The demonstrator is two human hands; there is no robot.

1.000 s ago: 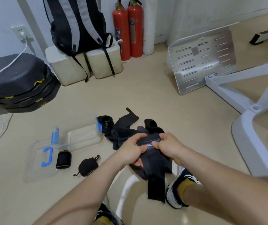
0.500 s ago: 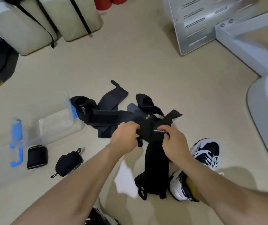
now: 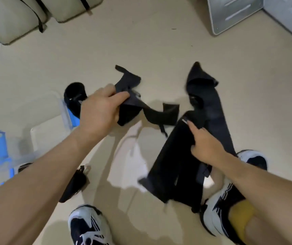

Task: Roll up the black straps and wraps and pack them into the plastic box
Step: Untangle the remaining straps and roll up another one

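Note:
My left hand (image 3: pixel 100 110) grips a black strap (image 3: pixel 152 114) and lifts it off the floor at centre. My right hand (image 3: pixel 205 144) holds a long, wide black wrap (image 3: pixel 177 161) that hangs down toward my right shoe. More of that wrap or another one (image 3: pixel 205 92) lies stretched on the floor behind it. A rolled black wrap (image 3: pixel 73 94) sits by the clear plastic box (image 3: pixel 48 128) with a blue clip at the left. The box's clear lid (image 3: pixel 2 149) with blue latches lies further left. A small black pouch (image 3: pixel 74 184) shows under my left forearm.
Two white and black shoes (image 3: pixel 88 225) are at the bottom, the right one (image 3: pixel 221 206) under the hanging wrap. Pale blocks (image 3: pixel 11 16) with black bag straps stand at the top left. A grey metal plate (image 3: pixel 233 13) and a white frame fill the top right.
My hands have pulled apart: the left one drew a strap out to the left, the right one kept the wide wrap. The camera tilted further down.

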